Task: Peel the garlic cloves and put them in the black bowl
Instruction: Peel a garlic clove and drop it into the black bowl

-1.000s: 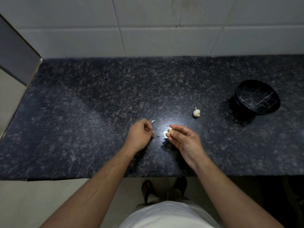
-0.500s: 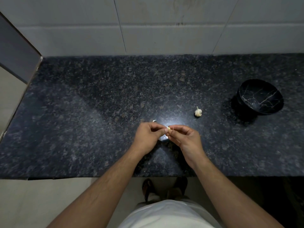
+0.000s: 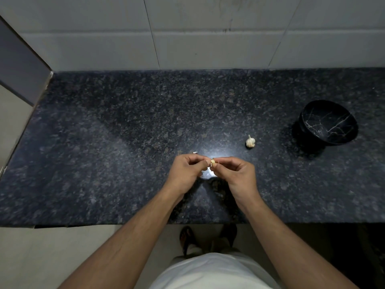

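A small pale garlic clove (image 3: pixel 213 162) is held just above the dark granite counter (image 3: pixel 125 132), near its front middle. My right hand (image 3: pixel 235 174) pinches it between thumb and fingertips. My left hand (image 3: pixel 185 172) meets it from the left, its fingertips pinching at the clove's skin. A small garlic bulb (image 3: pixel 250 141) lies on the counter to the right of my hands. The black bowl (image 3: pixel 330 125) with thin white veins stands at the far right; nothing shows inside it.
A tiny white scrap of peel (image 3: pixel 195 152) lies on the counter just beyond my left hand. A tiled wall (image 3: pixel 187 32) closes the back. The counter's front edge runs below my wrists, with the floor and my feet (image 3: pixel 187 238) beneath.
My left hand has moved right from the counter beside the peel scrap and now meets my right hand at the clove. My right hand stayed in place with the clove.
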